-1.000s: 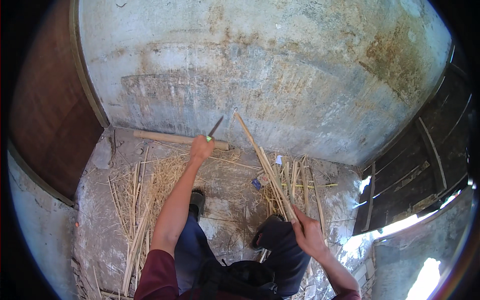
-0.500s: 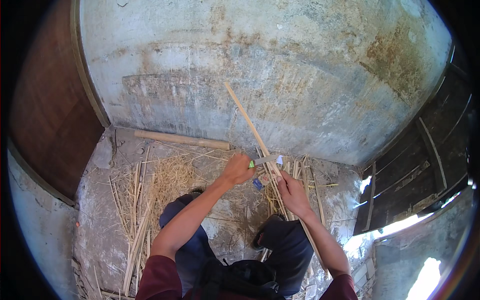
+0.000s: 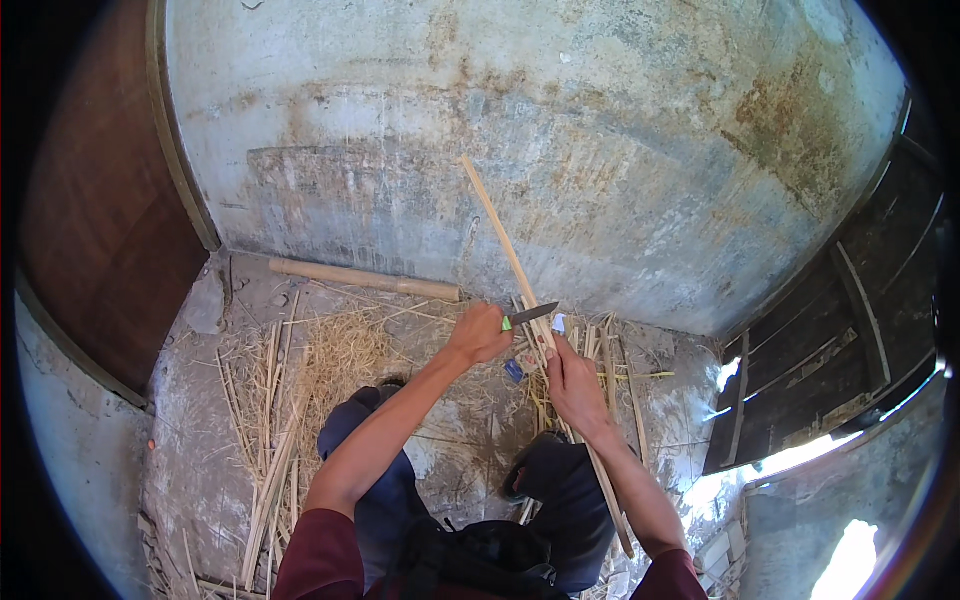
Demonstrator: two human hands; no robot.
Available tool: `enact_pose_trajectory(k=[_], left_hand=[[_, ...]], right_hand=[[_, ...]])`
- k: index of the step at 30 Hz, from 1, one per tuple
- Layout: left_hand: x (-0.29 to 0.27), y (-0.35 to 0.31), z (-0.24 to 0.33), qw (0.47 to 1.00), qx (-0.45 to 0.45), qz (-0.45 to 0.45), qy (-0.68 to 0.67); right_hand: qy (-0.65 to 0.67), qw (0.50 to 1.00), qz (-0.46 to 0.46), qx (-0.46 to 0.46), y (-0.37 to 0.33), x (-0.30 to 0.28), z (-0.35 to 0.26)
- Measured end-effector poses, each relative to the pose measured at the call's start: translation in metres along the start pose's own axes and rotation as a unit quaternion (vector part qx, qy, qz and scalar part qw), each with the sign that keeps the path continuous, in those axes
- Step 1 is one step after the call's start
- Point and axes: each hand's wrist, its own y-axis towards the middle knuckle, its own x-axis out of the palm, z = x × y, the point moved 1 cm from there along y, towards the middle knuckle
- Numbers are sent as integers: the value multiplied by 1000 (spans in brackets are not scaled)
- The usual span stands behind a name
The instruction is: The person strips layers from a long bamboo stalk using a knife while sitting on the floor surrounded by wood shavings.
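Note:
My left hand (image 3: pixel 480 333) is closed around the green handle of a knife (image 3: pixel 532 314). The dark blade points right and lies across a long, pale bamboo strip (image 3: pixel 497 226). My right hand (image 3: pixel 577 385) grips that strip just below the blade. From there the strip slants up and left, its far tip in front of the wall, while its near end passes under my right forearm and beside my right knee. Whether the blade cuts into the strip or only rests on it, I cannot tell.
Curly shavings (image 3: pixel 345 350) and a bundle of thin strips (image 3: pixel 280 430) lie on the floor to the left. A bamboo pole (image 3: pixel 365 279) lies along the stained wall (image 3: pixel 480 120). A small blue packet (image 3: pixel 514 370) sits between my hands. Dark wooden boards (image 3: pixel 830 330) stand at right.
The bamboo strip has shifted a little and its near end now shows beside my right knee. My right hand has moved slightly up and left, and the knife blade has turned from bright to dark.

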Motion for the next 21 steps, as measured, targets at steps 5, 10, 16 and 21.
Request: enact_pose_trajectory(k=[5,10,16,21], left_hand=[[6,3,-7,1000,6,-1,16],[2,2,2,1000,12,-7,25],[-29,20,-19,994,-94,-38,-40],[-38,26,-53,996,-89,11,-6]], right_hand=[[-29,999,13,-23,-6,3,1],[-54,998,24,-22,-12,0,-1],[-22,1000,-12,18,-34,-4,-22],[-28,999,-13,-17,-55,0,-15]])
